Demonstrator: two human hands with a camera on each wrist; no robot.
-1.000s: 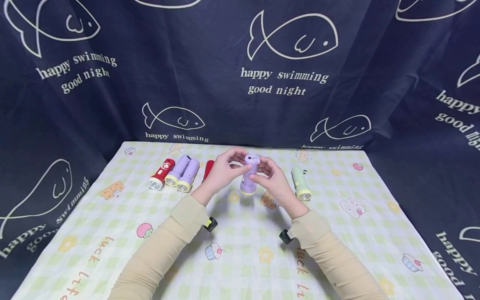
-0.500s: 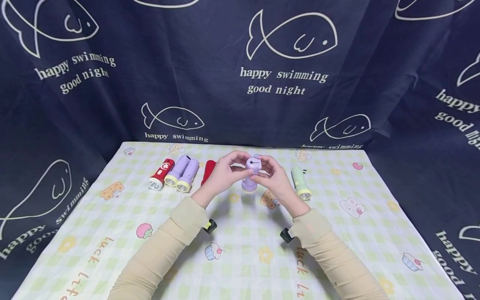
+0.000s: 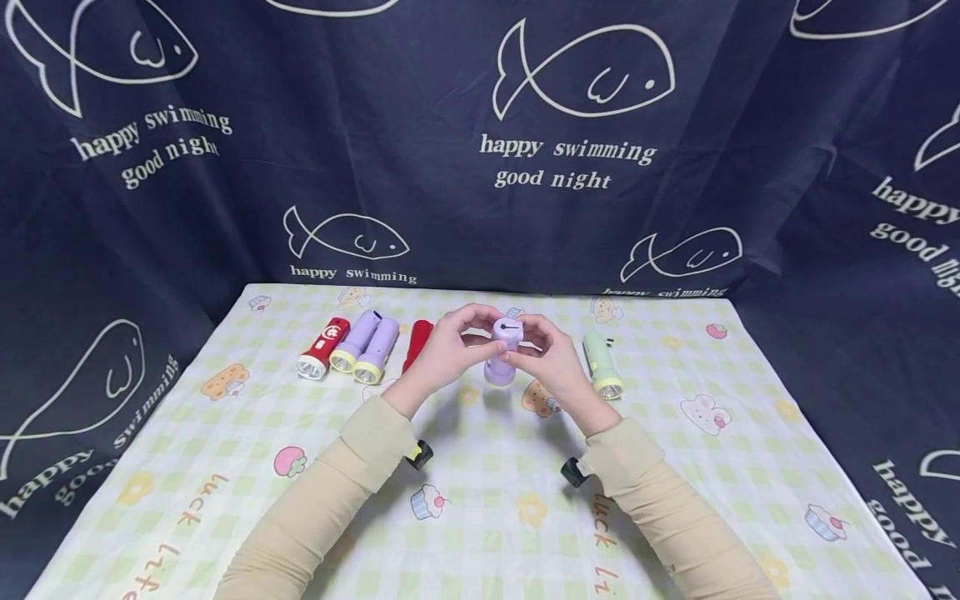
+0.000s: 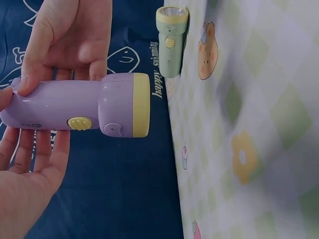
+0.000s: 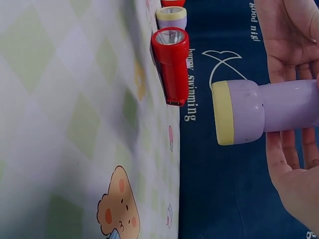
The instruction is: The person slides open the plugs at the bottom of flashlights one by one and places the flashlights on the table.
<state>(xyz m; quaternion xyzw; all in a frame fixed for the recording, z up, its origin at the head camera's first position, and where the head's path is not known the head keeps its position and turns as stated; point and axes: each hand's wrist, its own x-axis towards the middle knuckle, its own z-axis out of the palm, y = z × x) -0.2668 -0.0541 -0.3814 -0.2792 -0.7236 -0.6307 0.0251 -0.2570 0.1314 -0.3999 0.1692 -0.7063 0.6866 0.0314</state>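
Observation:
Both hands hold a purple flashlight above the middle of the table, its pale yellow head rim downward. My left hand grips it from the left and my right hand from the right, thumbs on the near side near the tail end. A short black line or slot shows on the tail end in the head view. In the left wrist view, a ribbed yellow switch sits on the flashlight's side. The right wrist view shows the plain side of its yellow rim. Its lens is hidden.
Left on the table lie a red flashlight with a white rim and two purple flashlights. Another red flashlight is partly behind my left hand. A green flashlight lies to the right. A dark blue curtain stands behind.
The held flashlight has tilted so its tail end faces the head camera more, and both hands have lowered slightly. Little differs over the last half second. The flashlights on the table have not moved.

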